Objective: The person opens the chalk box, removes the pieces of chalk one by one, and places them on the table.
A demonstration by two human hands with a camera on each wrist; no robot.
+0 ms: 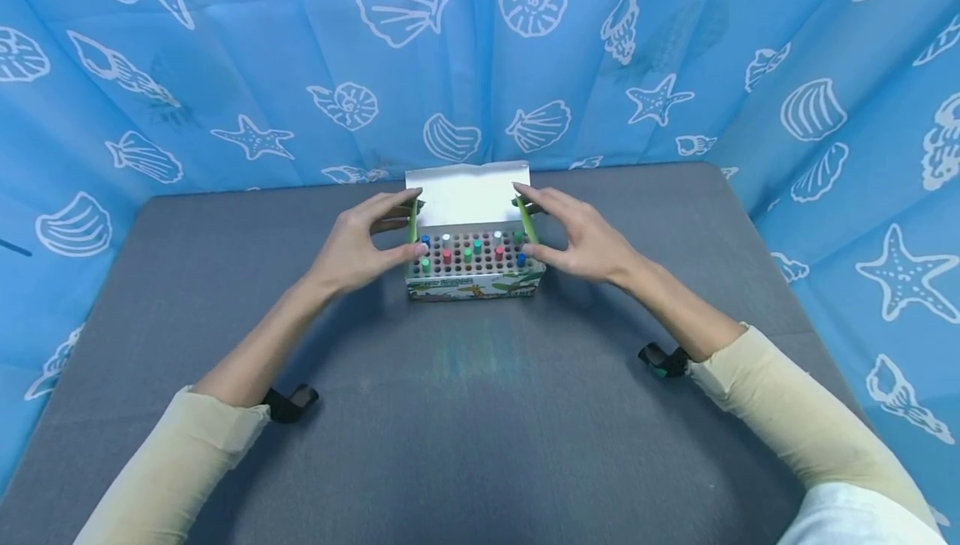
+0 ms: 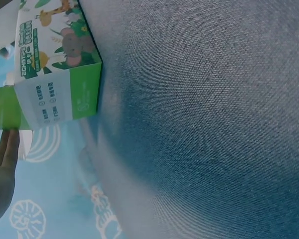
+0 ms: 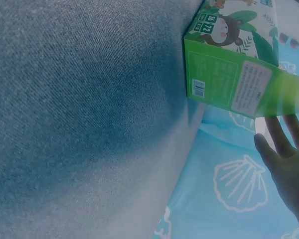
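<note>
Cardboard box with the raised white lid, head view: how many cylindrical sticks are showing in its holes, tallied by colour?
Blue cylindrical sticks: 2
White cylindrical sticks: 2
Red cylindrical sticks: 2
Green cylindrical sticks: 4
Total showing: 10

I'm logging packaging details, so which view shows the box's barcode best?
The right wrist view: it faces the green end panel carrying the barcode. The head view shows the box from above and in front, the left wrist view its opposite end; neither shows the barcode.
</note>
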